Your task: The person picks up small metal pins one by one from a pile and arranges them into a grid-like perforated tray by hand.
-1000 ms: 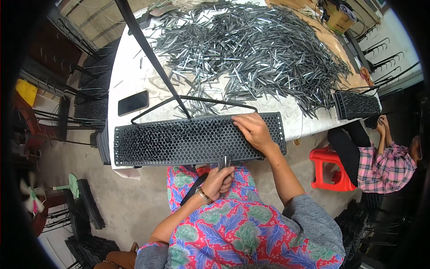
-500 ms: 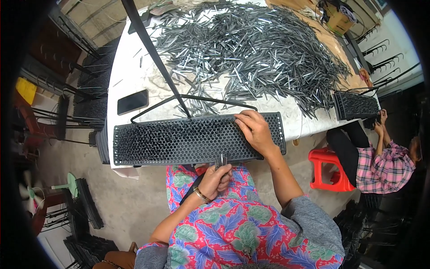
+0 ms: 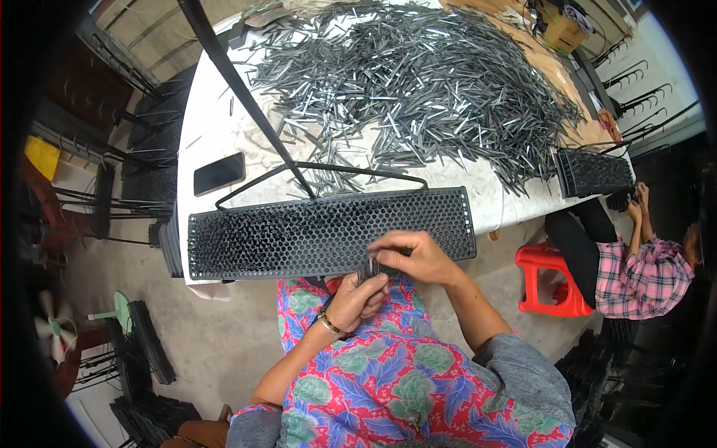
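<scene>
A long black perforated board [image 3: 358, 243] lies along the table's near edge, its rows of round holes facing up. Dark bristle tufts stand in many holes, most densely toward the left. A bent metal bracket [image 3: 373, 171] and a black pole [image 3: 254, 108] rise from its far side. Below the board's near edge, my left hand [image 3: 357, 306] is closed around a small bunch of thin dark bristle strips [image 3: 367, 272], tips upward. My right hand [image 3: 414, 257] reaches over from the right, its thumb and fingers pinched at the tips of that bunch.
A large heap of loose dark strips [image 3: 426, 82] covers much of the white table [image 3: 213, 127]. A phone [image 3: 219, 174] lies at left. On the right, a person [image 3: 642, 276] by a red stool [image 3: 534, 280] works at another board [image 3: 594, 173]. A green fan [image 3: 60, 328] stands lower left.
My right hand has left the board's right part and come down and left to the bunch in my left hand. The left hand stays nearly in place.
</scene>
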The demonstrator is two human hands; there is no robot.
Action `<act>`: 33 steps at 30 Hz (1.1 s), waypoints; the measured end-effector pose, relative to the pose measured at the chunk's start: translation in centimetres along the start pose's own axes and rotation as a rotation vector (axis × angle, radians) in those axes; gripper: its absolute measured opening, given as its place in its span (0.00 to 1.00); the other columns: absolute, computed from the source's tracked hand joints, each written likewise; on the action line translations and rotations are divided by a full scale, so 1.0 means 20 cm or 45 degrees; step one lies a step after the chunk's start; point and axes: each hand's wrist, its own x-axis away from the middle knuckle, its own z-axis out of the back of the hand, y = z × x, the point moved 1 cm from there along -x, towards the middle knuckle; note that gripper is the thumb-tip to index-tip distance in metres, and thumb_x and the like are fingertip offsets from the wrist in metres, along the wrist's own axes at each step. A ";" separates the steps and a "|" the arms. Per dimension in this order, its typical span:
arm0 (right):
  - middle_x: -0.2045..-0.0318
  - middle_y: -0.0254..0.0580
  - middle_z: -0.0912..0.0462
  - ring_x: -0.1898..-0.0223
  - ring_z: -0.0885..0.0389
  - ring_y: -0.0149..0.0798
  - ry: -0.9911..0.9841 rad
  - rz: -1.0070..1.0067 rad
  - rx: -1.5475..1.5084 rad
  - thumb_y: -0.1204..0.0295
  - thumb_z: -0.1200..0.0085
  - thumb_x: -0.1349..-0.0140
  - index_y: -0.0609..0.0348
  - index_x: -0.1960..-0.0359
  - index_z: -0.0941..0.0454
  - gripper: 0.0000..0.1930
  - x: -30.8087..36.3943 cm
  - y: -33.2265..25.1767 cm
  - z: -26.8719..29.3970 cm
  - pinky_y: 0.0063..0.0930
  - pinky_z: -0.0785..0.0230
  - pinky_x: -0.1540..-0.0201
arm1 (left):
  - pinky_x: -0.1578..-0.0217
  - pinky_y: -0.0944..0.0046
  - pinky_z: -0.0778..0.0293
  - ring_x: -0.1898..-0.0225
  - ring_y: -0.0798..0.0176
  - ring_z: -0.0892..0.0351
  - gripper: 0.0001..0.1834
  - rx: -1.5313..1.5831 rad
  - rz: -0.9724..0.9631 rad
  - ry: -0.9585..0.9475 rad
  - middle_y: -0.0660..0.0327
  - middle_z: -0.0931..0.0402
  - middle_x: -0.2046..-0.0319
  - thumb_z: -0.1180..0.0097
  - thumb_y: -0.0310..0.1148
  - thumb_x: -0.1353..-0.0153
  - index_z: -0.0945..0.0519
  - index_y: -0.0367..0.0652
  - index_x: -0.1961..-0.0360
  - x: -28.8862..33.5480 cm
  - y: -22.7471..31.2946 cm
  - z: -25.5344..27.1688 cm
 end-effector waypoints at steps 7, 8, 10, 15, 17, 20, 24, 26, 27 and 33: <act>0.69 0.36 0.19 0.69 0.24 0.24 0.157 -0.217 -0.277 0.75 0.45 0.41 0.66 0.63 0.20 0.08 -0.01 0.02 0.03 0.17 0.31 0.66 | 0.89 0.76 0.54 0.89 0.79 0.48 0.12 -0.065 -0.003 0.050 0.73 0.41 0.87 0.51 0.37 0.35 0.27 0.41 0.72 -0.02 -0.01 0.00; 0.69 0.36 0.19 0.70 0.24 0.24 0.366 -0.124 -0.200 0.75 0.45 0.41 0.66 0.63 0.20 0.08 -0.03 0.03 0.05 0.17 0.32 0.68 | 0.88 0.75 0.53 0.89 0.78 0.48 0.12 -0.008 0.044 0.062 0.72 0.40 0.86 0.52 0.37 0.35 0.27 0.41 0.71 -0.02 0.00 0.01; 0.69 0.37 0.18 0.69 0.23 0.24 0.671 0.101 0.042 0.75 0.43 0.43 0.66 0.62 0.20 0.08 -0.08 0.03 0.07 0.19 0.31 0.66 | 0.88 0.74 0.52 0.88 0.77 0.48 0.11 0.052 0.089 0.078 0.71 0.39 0.85 0.52 0.37 0.34 0.27 0.41 0.70 -0.02 -0.02 0.02; 0.69 0.44 0.18 0.68 0.21 0.38 0.845 0.414 0.483 0.75 0.42 0.45 0.64 0.63 0.20 0.09 -0.22 0.12 0.10 0.26 0.31 0.65 | 0.83 0.73 0.42 0.82 0.75 0.39 0.11 0.001 0.377 0.051 0.69 0.34 0.81 0.52 0.38 0.35 0.28 0.42 0.69 -0.01 -0.19 0.07; 0.69 0.43 0.18 0.67 0.21 0.42 0.879 0.571 0.702 0.74 0.42 0.46 0.62 0.64 0.20 0.08 -0.24 0.15 0.10 0.31 0.32 0.62 | 0.78 0.72 0.37 0.79 0.74 0.35 0.09 0.027 0.375 -0.034 0.68 0.33 0.79 0.50 0.36 0.35 0.28 0.42 0.68 0.01 -0.24 0.11; 0.70 0.40 0.18 0.68 0.22 0.41 0.861 0.585 0.761 0.73 0.41 0.47 0.60 0.65 0.19 0.08 -0.24 0.17 0.09 0.31 0.34 0.61 | 0.74 0.73 0.32 0.75 0.75 0.30 0.10 -0.372 0.271 -0.179 0.67 0.29 0.76 0.46 0.33 0.38 0.28 0.40 0.60 0.03 -0.24 0.13; 0.68 0.39 0.19 0.65 0.24 0.40 0.696 0.622 0.961 0.73 0.41 0.48 0.59 0.65 0.20 0.08 -0.23 0.16 0.08 0.32 0.36 0.60 | 0.73 0.73 0.30 0.73 0.74 0.28 0.10 -0.430 0.233 -0.232 0.66 0.28 0.73 0.49 0.33 0.37 0.28 0.39 0.58 0.03 -0.26 0.13; 0.66 0.41 0.19 0.65 0.24 0.41 0.705 0.618 1.034 0.73 0.40 0.48 0.59 0.65 0.19 0.09 -0.22 0.16 0.07 0.32 0.36 0.58 | 0.71 0.72 0.28 0.71 0.73 0.27 0.11 -0.376 0.298 -0.163 0.64 0.27 0.71 0.51 0.33 0.36 0.28 0.39 0.55 0.02 -0.26 0.14; 0.64 0.42 0.20 0.65 0.24 0.42 0.709 0.618 1.101 0.73 0.40 0.48 0.60 0.65 0.19 0.09 -0.22 0.15 0.07 0.31 0.36 0.56 | 0.71 0.72 0.28 0.71 0.73 0.27 0.11 -0.373 0.296 -0.161 0.64 0.27 0.71 0.51 0.33 0.36 0.28 0.39 0.55 0.02 -0.25 0.14; 0.64 0.44 0.21 0.61 0.23 0.44 0.660 0.406 0.585 0.71 0.41 0.46 0.61 0.63 0.20 0.10 -0.13 0.05 0.05 0.32 0.33 0.57 | 0.76 0.72 0.32 0.75 0.72 0.32 0.11 0.028 0.037 -0.054 0.66 0.29 0.72 0.55 0.35 0.33 0.28 0.41 0.55 0.01 -0.05 0.08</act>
